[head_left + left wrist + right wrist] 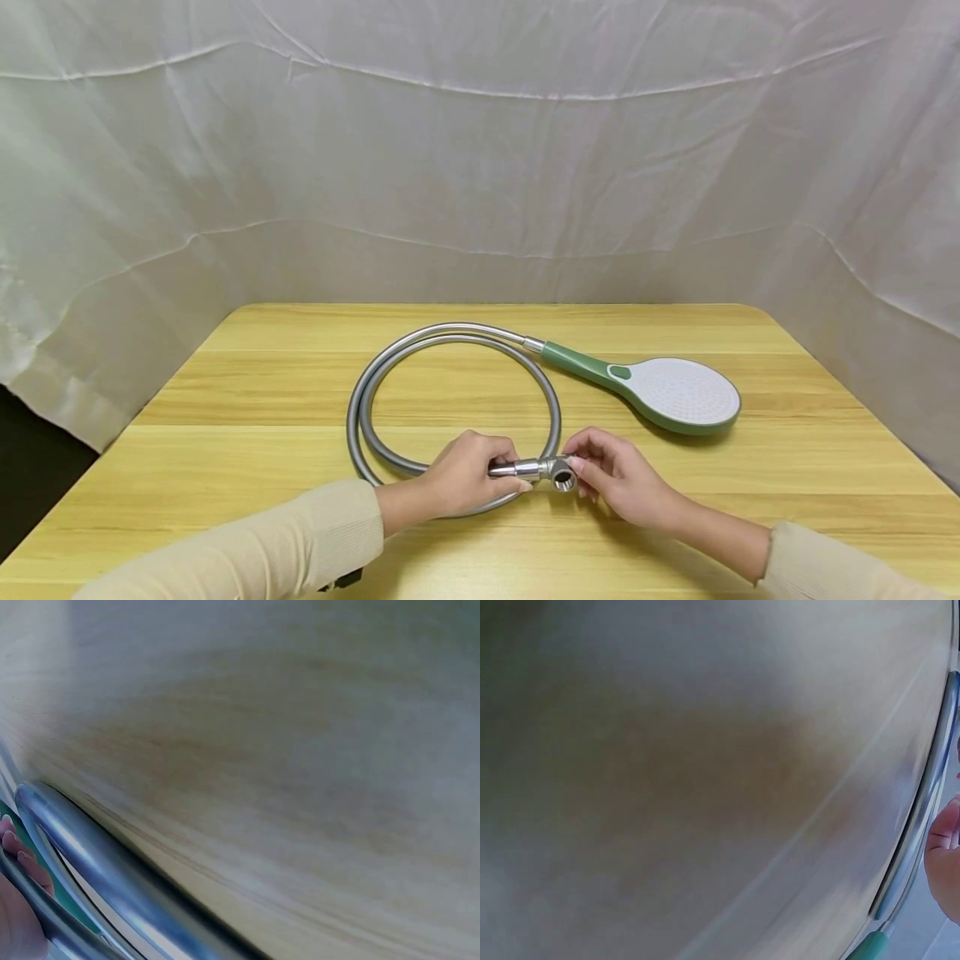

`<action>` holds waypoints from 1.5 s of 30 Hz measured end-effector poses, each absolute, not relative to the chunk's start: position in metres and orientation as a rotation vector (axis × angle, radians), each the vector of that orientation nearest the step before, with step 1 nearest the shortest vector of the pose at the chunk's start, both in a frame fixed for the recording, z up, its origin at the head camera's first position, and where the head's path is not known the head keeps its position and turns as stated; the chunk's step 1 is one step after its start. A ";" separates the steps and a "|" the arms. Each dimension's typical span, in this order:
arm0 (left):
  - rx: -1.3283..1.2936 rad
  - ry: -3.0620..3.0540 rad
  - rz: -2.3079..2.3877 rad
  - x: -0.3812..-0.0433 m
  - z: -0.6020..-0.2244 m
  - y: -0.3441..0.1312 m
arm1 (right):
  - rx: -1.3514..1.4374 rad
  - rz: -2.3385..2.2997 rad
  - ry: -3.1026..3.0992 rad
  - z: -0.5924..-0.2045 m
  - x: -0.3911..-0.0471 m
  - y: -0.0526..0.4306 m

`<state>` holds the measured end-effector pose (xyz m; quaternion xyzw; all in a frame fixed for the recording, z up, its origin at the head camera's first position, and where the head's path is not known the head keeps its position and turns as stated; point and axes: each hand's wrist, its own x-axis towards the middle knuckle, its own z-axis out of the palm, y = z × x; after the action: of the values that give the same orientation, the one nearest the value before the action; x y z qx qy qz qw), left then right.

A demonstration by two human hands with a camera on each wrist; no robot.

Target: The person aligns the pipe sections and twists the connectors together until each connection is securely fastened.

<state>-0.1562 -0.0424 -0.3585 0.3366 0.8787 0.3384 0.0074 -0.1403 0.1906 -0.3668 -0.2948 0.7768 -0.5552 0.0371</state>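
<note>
My left hand (471, 473) grips the chrome end of a grey shower hose (352, 412) near the front of the table. Joined to that end, or right against it, is a small metal fitting (561, 473) with a round threaded opening facing me. My right hand (622, 477) pinches the fitting's far side between thumb and fingers. In the left wrist view the hose (112, 862) runs past the left fingers (28, 864). Only part of the right hand (943, 862) shows at the edge of the right wrist view.
A hand shower (678, 393) with a green handle and white spray face lies face up at the right, attached to the hose's other end. The hose lies in loops on the wooden table (247, 375). Pale cloth (480, 167) hangs behind and at both sides.
</note>
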 end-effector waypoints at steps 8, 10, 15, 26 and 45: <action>1.061 2.734 1.078 -0.157 -0.358 -0.043 | -0.842 -1.689 2.431 -0.367 -0.140 0.190; 1.058 2.726 1.085 -0.157 -0.358 -0.043 | -0.809 -1.689 2.419 -0.365 -0.139 0.191; 1.048 2.712 1.092 -0.158 -0.358 -0.044 | -0.855 -1.690 2.348 -0.361 -0.139 0.196; 1.042 2.670 1.121 -0.159 -0.358 -0.044 | -1.058 -1.679 2.356 -0.365 -0.141 0.197; 1.100 2.538 1.193 -0.163 -0.357 -0.046 | -1.381 -1.472 2.764 -0.366 -0.144 0.194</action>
<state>-0.1634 -0.0460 -0.3566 0.3645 0.8408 0.3950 0.0644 -0.1438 0.1938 -0.3655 -0.3995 0.7997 -0.4257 -0.1401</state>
